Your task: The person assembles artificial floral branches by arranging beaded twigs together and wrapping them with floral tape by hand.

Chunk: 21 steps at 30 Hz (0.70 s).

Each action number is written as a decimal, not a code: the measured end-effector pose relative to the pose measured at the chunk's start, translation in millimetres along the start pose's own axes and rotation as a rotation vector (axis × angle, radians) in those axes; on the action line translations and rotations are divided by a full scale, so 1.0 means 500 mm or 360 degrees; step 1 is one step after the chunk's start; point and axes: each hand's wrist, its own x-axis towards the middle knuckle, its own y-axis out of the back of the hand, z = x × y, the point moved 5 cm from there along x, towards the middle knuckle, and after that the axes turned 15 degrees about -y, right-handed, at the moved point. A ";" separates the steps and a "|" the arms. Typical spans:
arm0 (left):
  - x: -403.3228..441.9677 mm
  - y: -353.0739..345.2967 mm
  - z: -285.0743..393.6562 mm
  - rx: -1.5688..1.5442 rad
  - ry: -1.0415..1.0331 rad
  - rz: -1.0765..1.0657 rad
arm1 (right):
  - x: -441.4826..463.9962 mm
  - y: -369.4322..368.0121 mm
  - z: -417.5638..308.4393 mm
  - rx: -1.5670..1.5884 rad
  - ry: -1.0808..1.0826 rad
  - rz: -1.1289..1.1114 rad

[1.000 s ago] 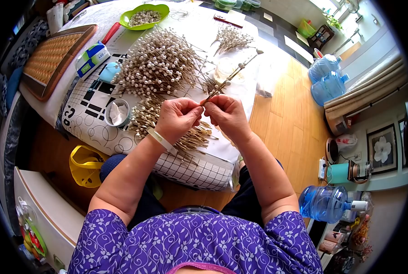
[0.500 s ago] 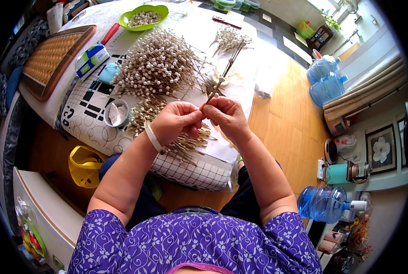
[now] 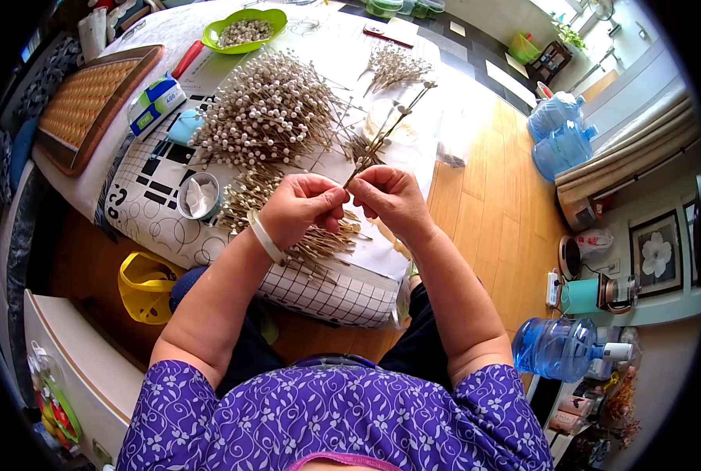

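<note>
A thin brown stem with small buds along it (image 3: 380,138) slants up and to the right from between my fingertips. My left hand (image 3: 302,208), with a pale bangle (image 3: 265,237) on the wrist, pinches near its lower end. From the other side, my right hand (image 3: 393,202) closes thumb and finger on the same stem. Below and behind my left hand lies a bundle of dry stems (image 3: 319,247) with pale tips. Just beyond stands a big heap of brown stems topped with white beads (image 3: 268,114). The exact lower end of the held stem is hidden by my fingers.
On the table are a green bowl of beads (image 3: 244,47), a round tub with white material (image 3: 200,196), a tissue pack (image 3: 156,104) and a smaller beaded bunch (image 3: 396,67). A yellow bag (image 3: 145,287) sits on the floor; large water bottles (image 3: 560,140) stand at right.
The stem has tipped further to the right, its upper end spreading into separate twigs. Both hands stay in nearly the same place, still pinching it.
</note>
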 end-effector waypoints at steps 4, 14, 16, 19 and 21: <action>0.002 0.002 0.009 0.0273 -0.0184 0.0099 | 0.007 0.002 0.012 -0.0013 0.0071 0.0079; -0.004 -0.013 0.021 0.0607 -0.0402 0.0210 | 0.002 -0.002 0.017 0.0100 0.0081 0.0073; -0.006 -0.013 0.017 0.0530 -0.0299 0.0151 | 0.003 -0.001 0.015 0.0108 0.0096 0.0072; -0.007 -0.016 0.009 0.0152 0.0028 -0.0001 | 0.003 0.000 0.012 0.0098 0.0129 0.0033; -0.007 -0.009 0.005 0.0174 0.0071 -0.0078 | 0.005 -0.001 0.010 0.0083 0.0152 -0.0005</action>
